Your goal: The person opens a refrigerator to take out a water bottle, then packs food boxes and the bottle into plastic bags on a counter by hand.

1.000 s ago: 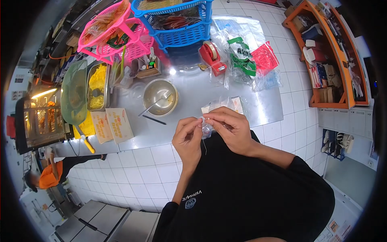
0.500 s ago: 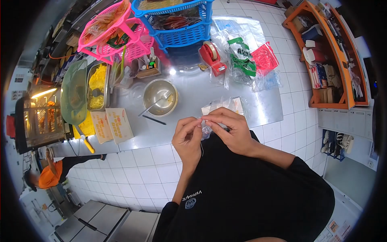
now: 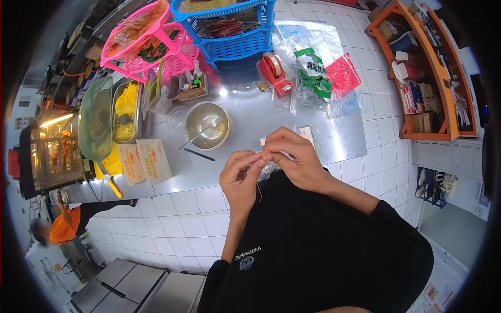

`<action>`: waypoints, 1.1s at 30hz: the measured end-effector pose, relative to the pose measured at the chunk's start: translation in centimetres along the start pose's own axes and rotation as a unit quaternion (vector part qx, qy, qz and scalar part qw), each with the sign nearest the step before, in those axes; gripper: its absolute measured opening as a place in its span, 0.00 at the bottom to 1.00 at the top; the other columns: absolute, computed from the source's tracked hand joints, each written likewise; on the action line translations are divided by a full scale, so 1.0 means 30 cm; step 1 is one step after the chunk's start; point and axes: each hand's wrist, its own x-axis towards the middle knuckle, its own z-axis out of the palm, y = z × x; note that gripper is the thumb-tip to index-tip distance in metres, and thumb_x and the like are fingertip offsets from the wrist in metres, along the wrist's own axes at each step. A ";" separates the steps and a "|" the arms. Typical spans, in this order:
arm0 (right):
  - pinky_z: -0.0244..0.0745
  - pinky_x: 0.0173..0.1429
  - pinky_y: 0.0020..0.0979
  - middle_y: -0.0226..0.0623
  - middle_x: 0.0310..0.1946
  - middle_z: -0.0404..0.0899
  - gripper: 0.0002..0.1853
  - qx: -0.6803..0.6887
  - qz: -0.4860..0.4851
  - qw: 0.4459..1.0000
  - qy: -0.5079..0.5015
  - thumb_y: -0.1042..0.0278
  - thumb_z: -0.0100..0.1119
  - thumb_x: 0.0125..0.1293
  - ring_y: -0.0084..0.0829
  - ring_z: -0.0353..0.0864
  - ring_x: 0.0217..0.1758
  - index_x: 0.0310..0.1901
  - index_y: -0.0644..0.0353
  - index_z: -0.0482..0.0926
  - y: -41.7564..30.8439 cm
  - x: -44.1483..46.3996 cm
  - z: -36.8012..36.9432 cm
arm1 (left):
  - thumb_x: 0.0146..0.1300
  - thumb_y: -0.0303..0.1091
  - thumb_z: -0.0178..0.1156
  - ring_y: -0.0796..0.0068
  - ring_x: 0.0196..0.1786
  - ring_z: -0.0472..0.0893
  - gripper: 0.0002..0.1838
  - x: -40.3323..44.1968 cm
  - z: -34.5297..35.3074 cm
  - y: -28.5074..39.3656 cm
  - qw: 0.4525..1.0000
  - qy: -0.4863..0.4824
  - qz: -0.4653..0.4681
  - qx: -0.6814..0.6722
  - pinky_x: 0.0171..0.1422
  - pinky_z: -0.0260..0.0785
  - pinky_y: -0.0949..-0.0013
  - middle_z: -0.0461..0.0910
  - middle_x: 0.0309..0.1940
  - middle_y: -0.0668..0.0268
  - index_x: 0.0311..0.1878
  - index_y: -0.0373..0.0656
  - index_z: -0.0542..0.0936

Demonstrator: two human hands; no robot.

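Observation:
My left hand (image 3: 240,176) and my right hand (image 3: 295,160) meet fingertip to fingertip above the table's near edge. Both are closed in a pinch. A thin pale string (image 3: 261,194) dangles below the left fingers; its upper end is hidden in the pinch. What the right fingertips grip is too small to tell. Just under the hands lies crumpled clear plastic (image 3: 268,169), largely covered by them. Behind the right hand, a pale flat packet (image 3: 306,131) shows in part.
Left of my hands, a steel bowl (image 3: 227,136) holds a fork (image 3: 201,133), near a black stick (image 3: 199,155). Cartons (image 3: 155,163), a yellow-handled knife (image 3: 113,187), a tape dispenser (image 3: 282,86), plastic bags (image 3: 313,78) and blue baskets (image 3: 235,47) surround them. A person in orange (image 3: 65,225) stands far left.
My hands have shifted slightly, with the left hand a little left and the fingertips pressed closer together. The string hangs a bit more visibly.

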 end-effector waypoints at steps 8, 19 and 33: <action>0.75 0.45 0.26 0.36 0.36 0.79 0.04 0.123 0.050 0.991 0.002 0.82 0.53 0.73 0.24 0.78 0.38 0.40 0.65 0.76 -0.032 0.040 -0.005 | 0.59 0.16 0.68 0.78 0.42 0.78 0.07 0.046 -0.031 0.024 0.994 -0.106 0.001 0.040 0.45 0.71 0.74 0.78 0.42 0.65 0.40 0.35 0.84; 0.69 0.68 0.41 0.49 0.60 0.75 0.18 -0.187 0.001 0.976 -0.109 0.77 0.60 0.67 0.44 0.75 0.66 0.57 0.62 0.70 0.139 -0.056 -0.166 | 0.64 0.18 0.64 0.80 0.44 0.70 0.05 0.091 -0.083 -0.036 0.990 -0.129 -0.030 -0.054 0.48 0.64 0.74 0.72 0.45 0.66 0.41 0.36 0.79; 0.79 0.50 0.26 0.35 0.48 0.75 0.19 0.066 0.245 0.956 0.144 0.82 0.48 0.67 0.23 0.78 0.44 0.59 0.65 0.71 0.369 -0.089 -0.128 | 0.56 0.23 0.71 0.53 0.51 0.82 0.17 -0.021 -0.064 -0.252 0.965 -0.039 0.073 0.248 0.67 0.66 0.53 0.83 0.42 0.56 0.47 0.40 0.75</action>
